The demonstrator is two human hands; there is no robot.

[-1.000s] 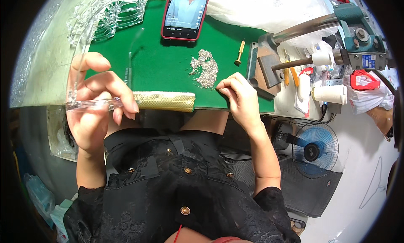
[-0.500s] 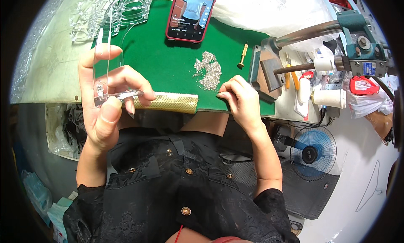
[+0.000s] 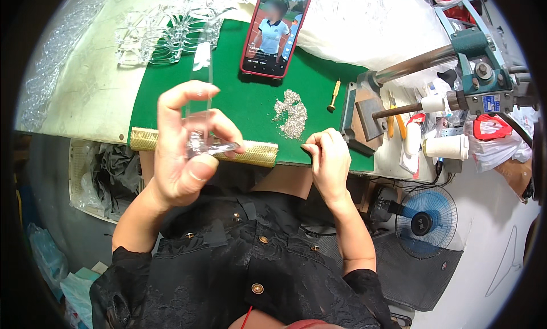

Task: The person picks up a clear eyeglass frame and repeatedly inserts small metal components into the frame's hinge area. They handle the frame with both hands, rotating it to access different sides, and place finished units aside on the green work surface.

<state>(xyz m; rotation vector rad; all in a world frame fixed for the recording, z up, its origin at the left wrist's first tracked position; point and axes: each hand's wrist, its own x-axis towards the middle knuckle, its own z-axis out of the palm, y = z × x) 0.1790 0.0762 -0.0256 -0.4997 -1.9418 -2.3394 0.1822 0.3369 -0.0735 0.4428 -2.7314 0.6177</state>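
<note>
My left hand (image 3: 178, 161) is raised over the front of the green mat (image 3: 242, 109). Its thumb and fingers close on a clear plastic eyeglass frame (image 3: 198, 145), whose see-through arm points up past the fingertips. Low at the mat's front edge, my right hand (image 3: 331, 161) has its fingers pressed together; whatever may be between the tips is too small to make out. Just beyond those fingertips lies a heap of tiny silvery metal parts (image 3: 294, 121). A gold patterned roll (image 3: 147, 140) runs along the table edge, partly behind my left hand.
More clear frames (image 3: 182, 35) are piled back left. A red-cased phone (image 3: 272, 38) stands at the back, and a small brass screwdriver (image 3: 334, 95) lies right of the heap. A bench press (image 3: 481, 67), orange-handled pliers (image 3: 402, 125) and a fan (image 3: 422, 222) occupy the right.
My left hand has moved right with the eyeglass frame and turned it. My right hand stays near the mat's front edge, fingers still together. The whole view has shifted slightly.
</note>
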